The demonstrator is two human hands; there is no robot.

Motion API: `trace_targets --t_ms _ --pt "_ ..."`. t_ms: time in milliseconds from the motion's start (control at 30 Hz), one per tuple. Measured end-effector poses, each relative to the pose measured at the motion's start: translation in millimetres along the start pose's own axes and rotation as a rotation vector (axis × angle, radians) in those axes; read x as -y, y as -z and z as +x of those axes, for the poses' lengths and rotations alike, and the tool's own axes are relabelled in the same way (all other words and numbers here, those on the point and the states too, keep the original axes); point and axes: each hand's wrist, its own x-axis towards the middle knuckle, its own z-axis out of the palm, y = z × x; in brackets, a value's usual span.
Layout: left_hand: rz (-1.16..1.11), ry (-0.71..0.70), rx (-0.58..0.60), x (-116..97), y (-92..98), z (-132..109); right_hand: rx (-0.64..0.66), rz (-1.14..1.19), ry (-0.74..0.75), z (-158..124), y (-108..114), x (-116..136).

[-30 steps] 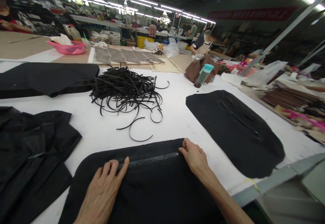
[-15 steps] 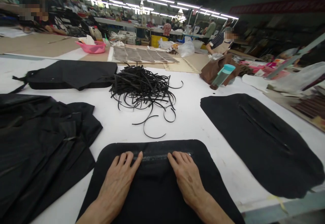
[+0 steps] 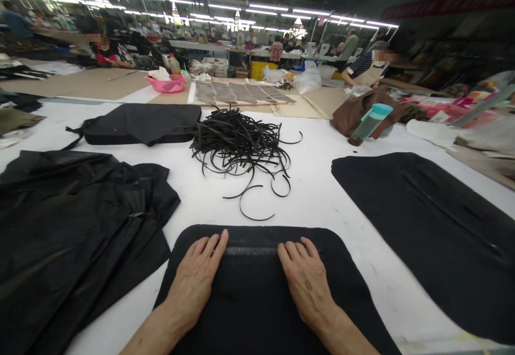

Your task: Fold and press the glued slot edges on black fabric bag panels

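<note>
A black felt-like fabric panel (image 3: pixel 253 296) with rounded corners lies on the white table (image 3: pixel 314 194) right in front of me. A grey zipper strip (image 3: pixel 251 250) runs along its far edge. My left hand (image 3: pixel 199 277) lies flat on the panel, fingers stretched out, fingertips at the left end of the strip. My right hand (image 3: pixel 306 280) rests flat on the panel too, fingers together, fingertips at the strip's right end. Neither hand grips anything.
A tangle of black straps (image 3: pixel 241 140) lies beyond the panel. Crumpled black cloth (image 3: pixel 72 226) fills the left, a second black panel (image 3: pixel 434 231) the right, a folded black piece (image 3: pixel 140 124) at the back left. A teal-capped bottle (image 3: pixel 370 121) leans at the back right. People work at far tables.
My right hand moved from the panel's far right corner to lie flat nearer the middle. The view swung left, so the panel now sits centred in front of me.
</note>
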Motion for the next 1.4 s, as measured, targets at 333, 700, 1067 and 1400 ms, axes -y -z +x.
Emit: trace_targets --t_ms 333,700,1067,1400 --pt "0.215 -0.05 -0.066 16.2 -10.2 -9.7 0.039 -0.001 -0.182 -1.9 8.2 -2.1" --pt "0.004 -0.097 -0.175 -12.8 23.4 7.0 -0.025 0.1 -0.047 9.8 14.5 28.7" --pt "-0.117 -0.237 -0.089 -16.9 9.1 15.6 -0.019 0.038 0.11 -0.2 -4.5 -11.5" --pt "-0.205 -0.177 -0.251 -9.4 3.1 12.0 0.015 -0.086 -0.176 -33.4 -0.8 -67.3"
